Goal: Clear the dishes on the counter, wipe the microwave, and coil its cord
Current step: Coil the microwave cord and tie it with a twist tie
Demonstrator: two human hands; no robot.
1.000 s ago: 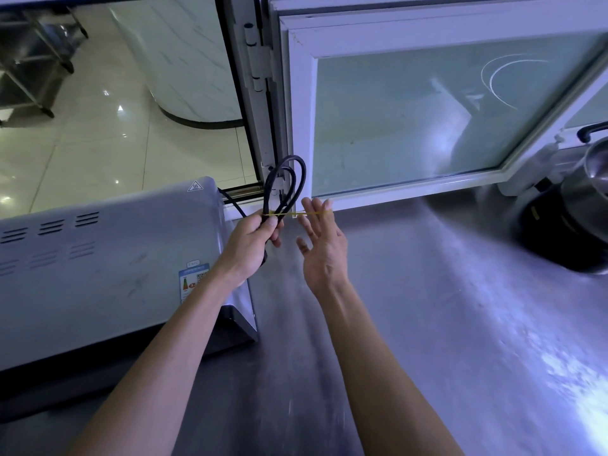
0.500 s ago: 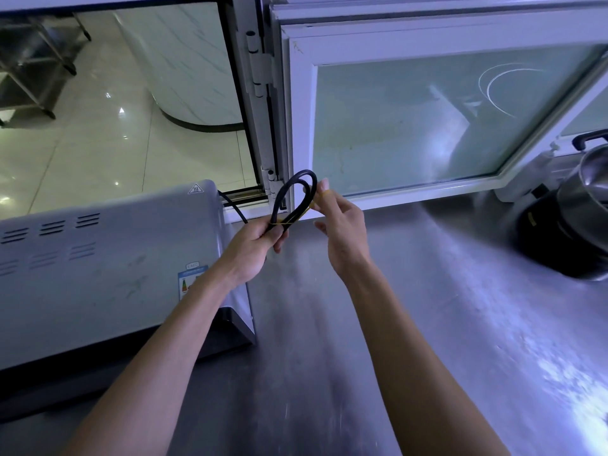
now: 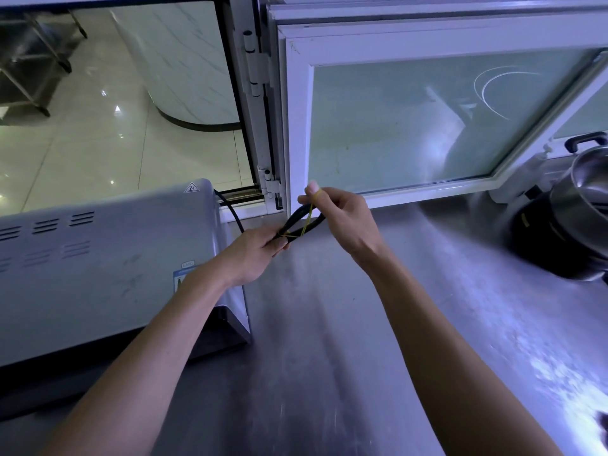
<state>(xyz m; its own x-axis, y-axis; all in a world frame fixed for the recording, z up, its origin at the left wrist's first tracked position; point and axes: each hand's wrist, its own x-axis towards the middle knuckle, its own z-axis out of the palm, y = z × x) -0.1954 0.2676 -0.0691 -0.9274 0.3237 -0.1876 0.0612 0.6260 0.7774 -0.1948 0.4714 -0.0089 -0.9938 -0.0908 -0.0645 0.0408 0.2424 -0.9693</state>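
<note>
Your left hand [image 3: 253, 255] clamps the stiff, springy black coiled cord [image 3: 301, 222] beside the grey microwave [image 3: 98, 268]; your right hand [image 3: 335, 215] pinches the stretchy yellow rubber band [image 3: 308, 216].

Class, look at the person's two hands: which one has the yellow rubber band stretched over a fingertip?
The right hand: the rubber band runs up to its raised fingertip. The left hand instead grips the folded black cord.

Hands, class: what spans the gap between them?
Head view: the looped black cord and a yellow rubber band run from the left hand to the right hand, above bare counter.
</note>
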